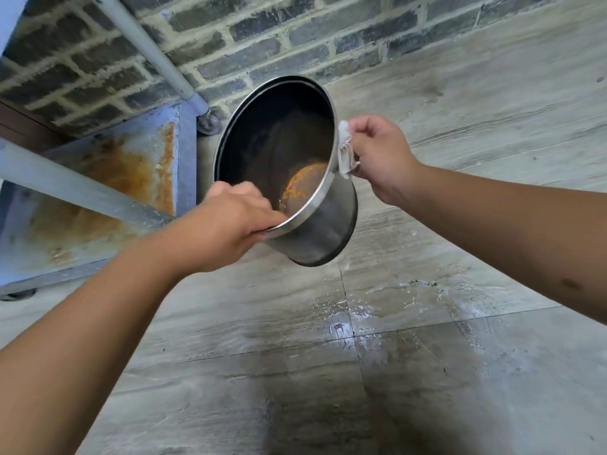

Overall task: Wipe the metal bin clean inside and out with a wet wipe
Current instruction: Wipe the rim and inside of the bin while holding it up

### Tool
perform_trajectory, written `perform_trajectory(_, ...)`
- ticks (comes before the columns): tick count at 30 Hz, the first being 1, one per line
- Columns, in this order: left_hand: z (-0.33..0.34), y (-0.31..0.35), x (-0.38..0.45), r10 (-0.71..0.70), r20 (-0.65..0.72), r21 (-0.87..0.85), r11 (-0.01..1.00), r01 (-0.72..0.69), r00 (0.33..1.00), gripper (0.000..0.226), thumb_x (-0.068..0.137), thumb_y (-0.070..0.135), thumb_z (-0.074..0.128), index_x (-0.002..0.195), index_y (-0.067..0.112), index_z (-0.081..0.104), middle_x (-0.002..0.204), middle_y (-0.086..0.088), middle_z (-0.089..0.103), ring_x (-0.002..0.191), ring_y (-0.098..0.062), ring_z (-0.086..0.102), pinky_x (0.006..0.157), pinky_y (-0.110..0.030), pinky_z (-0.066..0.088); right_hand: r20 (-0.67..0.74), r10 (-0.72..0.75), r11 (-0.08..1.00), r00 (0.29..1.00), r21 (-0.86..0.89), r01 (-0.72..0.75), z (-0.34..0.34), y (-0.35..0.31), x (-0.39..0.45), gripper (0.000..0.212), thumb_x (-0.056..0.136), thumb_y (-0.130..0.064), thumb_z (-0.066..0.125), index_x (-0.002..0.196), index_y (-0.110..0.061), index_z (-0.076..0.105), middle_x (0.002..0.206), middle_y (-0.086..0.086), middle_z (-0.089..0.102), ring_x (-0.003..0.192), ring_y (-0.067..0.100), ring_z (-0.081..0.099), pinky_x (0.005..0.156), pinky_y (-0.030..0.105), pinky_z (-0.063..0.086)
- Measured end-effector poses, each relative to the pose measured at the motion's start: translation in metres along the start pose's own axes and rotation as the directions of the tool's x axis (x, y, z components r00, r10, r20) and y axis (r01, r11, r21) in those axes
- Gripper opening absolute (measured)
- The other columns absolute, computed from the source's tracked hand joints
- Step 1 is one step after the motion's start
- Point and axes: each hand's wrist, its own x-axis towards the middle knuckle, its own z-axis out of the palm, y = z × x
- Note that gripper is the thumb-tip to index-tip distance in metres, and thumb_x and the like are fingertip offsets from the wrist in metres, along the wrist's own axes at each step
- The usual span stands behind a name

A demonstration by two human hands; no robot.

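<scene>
Head view: a metal bin [331, 211] is held tilted above the wet floor [410, 323]. The left hand [226, 221] is closed on its near rim; the right hand [377, 156] pinches a wet wipe [345, 152] against the far rim. The bin is judged light, rigid and slippery, so best gripped at the rim.

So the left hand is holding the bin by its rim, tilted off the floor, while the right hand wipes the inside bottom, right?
Not quite. In the head view the right hand presses the wet wipe on the bin rim, not the bottom. The left hand does hold the rim.
</scene>
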Motion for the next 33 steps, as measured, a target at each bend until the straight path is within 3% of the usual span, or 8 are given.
perform_trajectory(4,0.002,-0.02,-0.004,-0.114,-0.055,0.196,0.973,0.123,0.992,0.024,0.093,0.019,0.056,0.112,0.027,0.067,0.094,0.01,0.067,0.107,-0.018,0.046,0.085,-0.037,0.026,0.015,-0.035,0.997,0.999,-0.064,0.036,0.01,-0.001,0.001,0.008,0.093,-0.01,0.059,0.087,-0.015,0.059,0.071,0.002,0.06,0.051,0.004,0.055,0.051,0.022,0.049)
perform_trajectory(11,0.035,0.003,0.003,-0.538,-0.395,-0.266,0.843,0.467,0.745,0.065,0.074,0.045,0.075,0.133,0.031,0.05,0.146,-0.004,0.037,0.134,-0.029,0.029,0.097,-0.052,0.029,-0.111,0.117,0.991,0.987,0.075,-0.109,-0.005,-0.014,0.005,0.006,0.072,-0.01,0.045,0.069,-0.015,0.045,0.067,0.008,0.046,0.063,0.024,0.042,0.057,0.033,0.035)
perform_trajectory(15,0.039,0.011,0.008,-0.961,0.03,-0.911,0.087,0.404,0.275,0.097,0.066,0.059,0.07,0.144,0.028,0.021,0.149,-0.005,0.021,0.133,-0.033,0.034,0.103,-0.053,0.039,-0.072,0.164,0.972,0.984,0.181,-0.149,-0.008,-0.03,0.014,0.026,0.073,-0.001,0.03,0.076,-0.022,0.045,0.073,0.008,0.064,0.054,0.022,0.058,0.051,0.027,0.032)
perform_trajectory(17,0.036,0.011,0.008,-0.882,0.382,-0.915,-0.318,0.248,0.278,0.081,0.077,0.052,0.07,0.14,0.027,0.026,0.136,-0.003,0.04,0.113,-0.027,0.055,0.08,-0.043,0.053,-0.067,0.116,0.987,0.991,0.117,-0.108,-0.003,-0.044,0.023,0.019,0.069,-0.007,0.037,0.076,-0.022,0.044,0.065,0.005,0.057,0.042,0.017,0.04,0.053,0.027,0.015)
perform_trajectory(19,0.036,0.013,0.006,-0.769,0.529,-0.848,-0.486,0.209,0.358,0.062,0.085,0.042,0.068,0.134,0.029,0.034,0.125,-0.001,0.05,0.098,-0.024,0.063,0.068,-0.037,0.052,-0.027,0.03,0.992,0.999,-0.122,-0.033,0.008,-0.059,0.038,0.013,0.072,-0.029,0.055,0.081,-0.022,0.047,0.068,0.003,0.054,0.044,0.016,0.038,0.046,0.022,0.02)
perform_trajectory(22,0.04,0.015,0.01,-0.709,0.579,-0.808,-0.566,0.165,0.403,0.059,0.088,0.027,0.065,0.138,0.03,0.034,0.126,-0.007,0.053,0.092,-0.031,0.067,0.066,-0.041,0.057,0.104,-0.08,0.811,0.991,-0.571,0.125,0.025,-0.07,0.057,0.041,0.074,-0.06,0.064,0.083,-0.024,0.049,0.081,-0.001,0.057,0.062,0.018,0.052,0.05,0.026,0.034)
perform_trajectory(25,0.039,0.008,0.012,-0.715,0.568,-0.802,-0.591,0.08,0.408,0.062,0.089,0.011,0.059,0.143,0.023,0.032,0.126,-0.018,0.056,0.085,-0.035,0.07,0.059,-0.039,0.06,0.143,-0.103,0.522,0.984,-0.834,0.175,0.037,-0.075,0.075,0.032,0.077,-0.044,0.07,0.088,-0.017,0.055,0.083,0.004,0.059,0.076,0.026,0.059,0.058,0.03,0.041)
perform_trajectory(33,0.025,-0.045,0.032,-0.846,0.406,-0.914,-0.366,0.177,0.347,0.027,0.077,-0.001,0.054,0.095,0.017,0.061,0.098,-0.007,0.066,0.082,-0.034,0.071,0.043,-0.025,0.051,0.051,-0.143,0.255,0.988,-0.963,0.087,0.022,-0.075,0.061,0.03,0.07,-0.02,0.062,0.047,-0.007,0.048,0.038,0.006,0.045,0.04,0.02,0.047,0.038,0.02,0.026)
